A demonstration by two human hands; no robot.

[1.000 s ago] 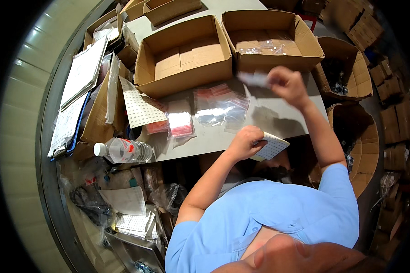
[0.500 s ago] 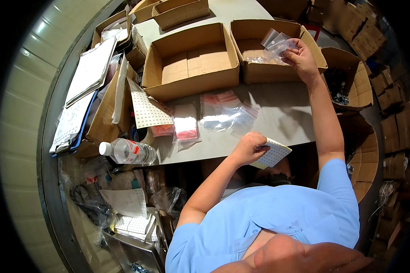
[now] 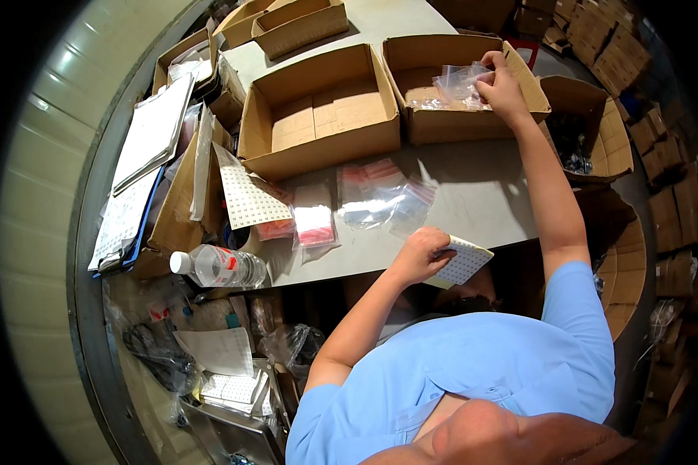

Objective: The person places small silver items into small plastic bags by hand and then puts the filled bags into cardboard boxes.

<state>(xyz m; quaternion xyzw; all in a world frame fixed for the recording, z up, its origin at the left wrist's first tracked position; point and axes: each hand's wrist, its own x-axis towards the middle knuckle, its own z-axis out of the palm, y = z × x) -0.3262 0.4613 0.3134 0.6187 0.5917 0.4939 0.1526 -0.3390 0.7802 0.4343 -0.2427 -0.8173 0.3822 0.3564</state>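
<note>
My left hand (image 3: 423, 254) is closed around a stack of label sheets (image 3: 461, 262), pale yellow with rows of small printed marks, just off the table's front edge. At the far right, my right hand (image 3: 504, 91) reaches over the right cardboard box (image 3: 442, 128). Its fingers and thumb are at the edge of a clear zip-lock bag (image 3: 456, 81), which hangs low inside the box; the exact pinch is partly hidden. Other clear bags (image 3: 426, 103) lie under it. On the table between my hands is a fan of clear zip-lock bags with red strips (image 3: 376, 194).
Left of the right box stands another cardboard box (image 3: 318, 159). A bundle of red-striped bags (image 3: 314, 217), a label sheet (image 3: 248, 194) and a water bottle (image 3: 221, 266) are at the left. Clipboards with papers (image 3: 151, 139) lean beyond. A carton of dark parts (image 3: 597, 139) stands right.
My right hand has lowered the clear bag into the right box, and its fingers have shifted on the bag's edge. My left hand keeps its hold on the label sheets.
</note>
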